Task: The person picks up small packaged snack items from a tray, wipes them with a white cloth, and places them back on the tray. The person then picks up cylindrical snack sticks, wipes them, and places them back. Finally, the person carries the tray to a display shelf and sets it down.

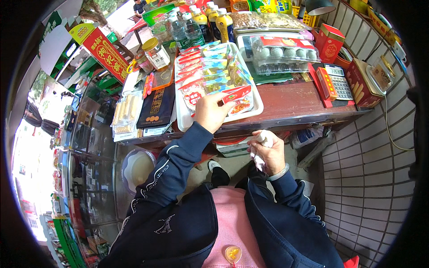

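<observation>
My left hand (211, 112) is over the front of a white plastic tray (258, 106), its thumb and fingers pinching the left edge of a small red-topped snack packet (239, 100). Rows of clear snack packets with red tops (189, 77) and blue-yellow tops (216, 72) fill the tray. In front of the desk edge, my right hand (273, 155) clutches a crumpled white cloth (261, 147). A pale bangle (280, 172) circles that wrist.
The brown desk (285, 100) bears water bottles (192, 30), a honey-coloured jar (156, 55), egg cartons (283, 53) and a calculator (335, 82). A dark flat box (156, 107) lies left of the tray. Below stands a round basin (137, 169); a tiled wall (362, 167) rises right.
</observation>
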`<state>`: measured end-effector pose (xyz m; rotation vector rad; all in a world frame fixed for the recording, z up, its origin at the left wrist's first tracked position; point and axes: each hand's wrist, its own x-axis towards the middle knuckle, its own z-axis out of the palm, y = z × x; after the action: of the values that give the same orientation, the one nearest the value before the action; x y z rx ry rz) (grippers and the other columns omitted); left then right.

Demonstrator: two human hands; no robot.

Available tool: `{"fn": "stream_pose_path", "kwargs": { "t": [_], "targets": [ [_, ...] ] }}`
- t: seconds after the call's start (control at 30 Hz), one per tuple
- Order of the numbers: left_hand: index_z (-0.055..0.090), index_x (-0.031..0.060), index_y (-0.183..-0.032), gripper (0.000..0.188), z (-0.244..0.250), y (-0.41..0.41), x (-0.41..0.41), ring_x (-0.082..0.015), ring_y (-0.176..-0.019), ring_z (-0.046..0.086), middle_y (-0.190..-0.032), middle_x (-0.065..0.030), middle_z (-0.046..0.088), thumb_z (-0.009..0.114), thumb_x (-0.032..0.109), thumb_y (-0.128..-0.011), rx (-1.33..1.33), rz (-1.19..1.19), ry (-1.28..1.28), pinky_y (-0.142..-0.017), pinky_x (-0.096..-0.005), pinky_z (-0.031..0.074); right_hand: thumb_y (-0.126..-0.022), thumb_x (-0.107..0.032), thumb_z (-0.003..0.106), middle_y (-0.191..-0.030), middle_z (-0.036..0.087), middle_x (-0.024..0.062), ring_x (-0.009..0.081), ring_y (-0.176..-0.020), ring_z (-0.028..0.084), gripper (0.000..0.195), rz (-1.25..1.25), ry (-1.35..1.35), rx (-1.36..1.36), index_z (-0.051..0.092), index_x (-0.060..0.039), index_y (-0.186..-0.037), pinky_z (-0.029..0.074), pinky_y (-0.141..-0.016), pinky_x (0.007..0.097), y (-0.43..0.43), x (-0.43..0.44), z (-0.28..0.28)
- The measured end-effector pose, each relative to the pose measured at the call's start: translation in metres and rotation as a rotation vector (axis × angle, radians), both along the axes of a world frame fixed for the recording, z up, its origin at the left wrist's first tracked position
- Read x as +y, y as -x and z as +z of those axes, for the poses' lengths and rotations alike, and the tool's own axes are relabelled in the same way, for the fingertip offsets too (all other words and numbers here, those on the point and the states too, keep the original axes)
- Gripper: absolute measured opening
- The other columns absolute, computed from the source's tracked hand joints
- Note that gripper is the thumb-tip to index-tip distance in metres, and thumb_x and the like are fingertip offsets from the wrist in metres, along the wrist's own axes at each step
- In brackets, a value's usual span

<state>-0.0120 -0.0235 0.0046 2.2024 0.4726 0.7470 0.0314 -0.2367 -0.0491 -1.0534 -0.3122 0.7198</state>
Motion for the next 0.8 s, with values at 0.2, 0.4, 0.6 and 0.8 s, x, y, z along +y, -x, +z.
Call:
{"fn": "stream_pose_path", "kwargs": {
  "t": [0.2,0.4,0.6,0.8],
  "targets": [
    [0.069,0.0069,-0.078,0.027,-0.002,-0.003,0.002,-0.0329,-0.067,0.065,-0.069,-0.0147,0.066,0.074,0.033,-0.075,0.269,0.058,-0.272,-0.061,-0.0425,0.050,-0.081,0.009,0.065,-0.083,0.067,0.0063,0.0142,-0.070,0.065,0.027,0.024,0.022,0.026,0.063,-0.0005,-0.106,0.054,-0.061,0.0273,0.000,0.001,-0.003],
    [0.065,0.0060,-0.068,0.039,-0.003,0.006,0.002,-0.0311,-0.062,0.065,-0.063,-0.0123,0.065,0.076,0.043,-0.073,0.286,0.154,-0.440,-0.056,-0.0407,0.049,-0.080,0.008,0.067,-0.082,0.066,0.0048,0.0138,-0.068,0.064,0.027,0.033,0.028,0.038,0.063,-0.0017,-0.105,0.054,-0.060,0.0279,0.003,0.004,-0.011],
    [0.070,0.0077,-0.078,0.030,-0.004,0.008,0.010,-0.0329,-0.068,0.066,-0.070,-0.0157,0.066,0.074,0.037,-0.076,0.304,0.127,-0.290,-0.062,-0.0431,0.051,-0.080,0.008,0.068,-0.081,0.065,0.0038,0.0131,-0.067,0.063,0.024,0.026,0.063,0.045,0.064,-0.0023,-0.102,0.053,-0.058,0.0271,0.005,0.007,-0.011],
    [0.071,0.0058,-0.071,0.030,-0.024,-0.002,0.016,-0.0317,-0.068,0.066,-0.067,-0.0160,0.066,0.076,0.035,-0.074,0.169,0.060,0.018,-0.064,-0.0422,0.051,-0.080,0.007,0.068,-0.081,0.065,0.0040,0.0130,-0.066,0.064,0.024,0.050,0.096,0.035,0.064,-0.0017,-0.102,0.052,-0.058,0.0267,0.007,0.008,-0.012]
  ]
}}
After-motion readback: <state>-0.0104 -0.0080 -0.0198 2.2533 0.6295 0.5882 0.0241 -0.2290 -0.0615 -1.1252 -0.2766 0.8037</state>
